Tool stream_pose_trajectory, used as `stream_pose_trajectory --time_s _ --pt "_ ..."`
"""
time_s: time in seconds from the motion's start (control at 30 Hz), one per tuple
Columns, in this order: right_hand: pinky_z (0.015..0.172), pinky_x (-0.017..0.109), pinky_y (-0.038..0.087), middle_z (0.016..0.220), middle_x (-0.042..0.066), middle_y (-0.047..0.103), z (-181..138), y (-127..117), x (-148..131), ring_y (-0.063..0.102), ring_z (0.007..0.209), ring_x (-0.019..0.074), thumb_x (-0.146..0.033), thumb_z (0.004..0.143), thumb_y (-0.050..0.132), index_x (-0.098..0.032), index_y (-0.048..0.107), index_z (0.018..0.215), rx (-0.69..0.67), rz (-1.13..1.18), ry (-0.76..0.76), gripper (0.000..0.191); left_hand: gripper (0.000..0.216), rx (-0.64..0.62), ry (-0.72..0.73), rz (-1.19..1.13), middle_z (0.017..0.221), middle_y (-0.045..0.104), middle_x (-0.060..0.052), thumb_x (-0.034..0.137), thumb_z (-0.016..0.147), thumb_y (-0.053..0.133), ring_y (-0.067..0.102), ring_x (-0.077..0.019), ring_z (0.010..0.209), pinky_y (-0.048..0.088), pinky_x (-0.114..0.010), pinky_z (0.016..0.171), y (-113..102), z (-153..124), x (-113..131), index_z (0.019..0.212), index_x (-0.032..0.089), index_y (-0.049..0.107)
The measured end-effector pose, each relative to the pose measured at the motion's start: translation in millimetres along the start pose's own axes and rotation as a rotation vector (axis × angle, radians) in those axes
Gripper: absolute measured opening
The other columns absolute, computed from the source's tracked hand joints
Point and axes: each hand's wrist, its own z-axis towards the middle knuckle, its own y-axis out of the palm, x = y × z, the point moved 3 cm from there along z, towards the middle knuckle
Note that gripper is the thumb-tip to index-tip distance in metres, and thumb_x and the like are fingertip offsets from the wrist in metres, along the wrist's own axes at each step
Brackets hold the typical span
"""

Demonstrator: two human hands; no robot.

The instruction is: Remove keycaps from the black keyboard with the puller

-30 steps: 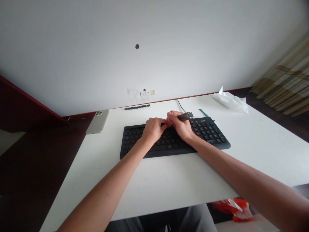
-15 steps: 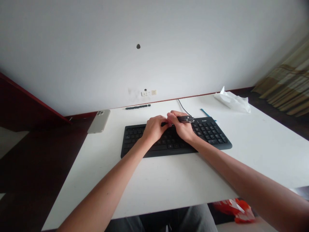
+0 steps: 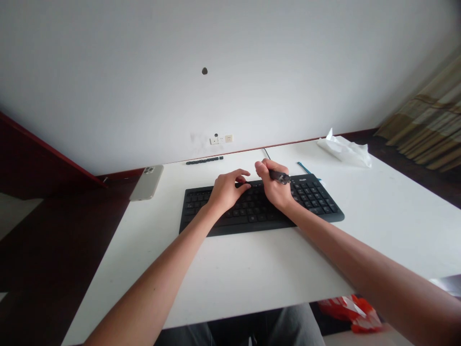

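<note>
**Right grip (image 3: 274, 188) clamped on a small dark tool (image 3: 280, 176) above the keyboard (image 3: 201, 211)**

The right grip holds the tool firmly, its metal tip pointing toward the number pad. Whether the tool touches the keys, I cannot tell. The left grip (image 3: 227, 190) is apart, its fingers (image 3: 243, 173) curved over the upper keys, just beside the right grip.

The keyboard lies flat near the middle of the bench (image 3: 252, 274) — a cable (image 3: 266, 153) runs behind it toward the wall. Along the back edge sits a row of small black pieces (image 3: 204, 160). A phone (image 3: 146, 182) lies to the left — a blue stick (image 3: 304, 166) and a tissue (image 3: 344, 151) to the right.
</note>
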Motion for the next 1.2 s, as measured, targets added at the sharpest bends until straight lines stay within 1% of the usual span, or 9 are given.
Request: stream_pose_trajectory --time_s 0.1,0.23,0.37,0.47,0.53,0.6,0.77,1.0,1.2 --pt "0.057 0.031 0.025 0.062 -0.003 0.027 5.0 -5.5 4.8 0.028 0.060 0.0131 -0.048 0.099 0.056 -0.022 0.032 0.062 0.042 -0.053 -0.002 0.051 0.011 0.015 -0.007 0.107 0.096 0.079 0.001 0.023 0.089 0.073 0.074 -0.0200 0.095 0.054 -0.035 0.093 -15.2 3.0 -8.5 0.098 0.027 0.076" --pt "0.057 0.031 0.023 0.061 -0.003 0.026 8.4 -8.1 9.7 0.027 0.060 0.0127 -0.045 0.098 0.057 -0.022 0.030 0.062 0.030 -0.067 0.018 0.050 0.012 0.031 -0.021 0.296 0.100 0.079 0.000 0.023 0.091 0.069 0.073 -0.0230 0.096 0.053 -0.037 0.092 -29.7 8.0 -20.8 0.101 0.027 0.077" --pt "0.057 0.031 0.024 0.060 -0.004 0.027 7.8 -7.4 12.3 0.028 0.060 0.0124 -0.042 0.097 0.058 -0.021 0.033 0.061 -0.003 -0.078 0.035 0.048 0.010 -0.075 0.004 0.477 0.092 0.079 -0.003 0.024 0.092 0.067 0.072 -0.0244 0.088 0.052 -0.036 0.081 -23.8 19.2 -21.1 0.095 0.026 0.077" --pt "0.057 0.031 0.024 0.060 -0.004 0.027 7.5 -7.2 14.3 0.028 0.060 0.0123 -0.041 0.096 0.058 -0.021 0.033 0.061 -0.019 -0.071 0.052 0.047 0.012 -0.130 0.043 0.548 0.087 0.078 -0.004 0.023 0.092 0.066 0.069 -0.0237 0.083 0.050 -0.034 0.075 -14.9 37.0 -19.5 0.092 0.024 0.078" --pt "0.057 0.030 0.024 0.060 -0.004 0.026 7.6 -7.1 15.6 0.028 0.060 0.0122 -0.041 0.096 0.058 -0.021 0.033 0.061 -0.035 -0.065 0.057 0.047 0.015 -0.147 0.084 0.564 0.087 0.077 -0.005 0.021 0.091 0.064 0.067 -0.0235 0.086 0.049 -0.035 0.077 -9.6 52.2 -20.9 0.092 0.023 0.078" --pt "0.057 0.030 0.023 0.061 -0.004 0.026 7.8 -7.1 17.0 0.027 0.061 0.0122 -0.041 0.096 0.057 -0.021 0.032 0.062 -0.045 -0.054 0.059 0.047 0.017 -0.125 0.121 0.599 0.089 0.077 -0.005 0.018 0.090 0.062 0.063 -0.0257 0.096 0.048 -0.037 0.084 -6.5 67.7 -24.0 0.088 0.022 0.079" --pt "0.057 0.030 0.023 0.062 -0.004 0.024 7.7 -6.5 20.2 0.026 0.061 0.0123 -0.043 0.097 0.055 -0.021 0.028 0.063 -0.073 -0.045 0.060 0.048 0.019 -0.073 0.149 0.674 0.106 0.076 -0.008 0.018 0.089 0.061 0.053 -0.0309 0.111 0.043 -0.045 0.096 -6.9 94.8 -33.4 0.083 0.021 0.079" --pt "0.057 0.030 0.024 0.064 -0.003 0.025 7.9 -6.5 18.4 0.026 0.062 0.0127 -0.046 0.098 0.053 -0.021 0.029 0.064 -0.094 -0.031 0.052 0.048 0.016 -0.030 0.152 0.731 0.120 0.072 -0.010 0.018 0.087 0.063 0.048 -0.0344 0.120 0.038 -0.050 0.103 -22.1 105.8 -50.1 0.080 0.021 0.077" --pt "0.058 0.029 0.025 0.064 -0.003 0.026 7.3 -5.4 16.9 0.027 0.063 0.0125 -0.044 0.098 0.052 -0.021 0.030 0.064 -0.115 -0.025 0.052 0.047 0.016 -0.011 0.130 0.735 0.117 0.072 -0.010 0.018 0.087 0.062 0.048 -0.0347 0.119 0.036 -0.051 0.102 -28.7 107.6 -58.7 0.080 0.022 0.076"
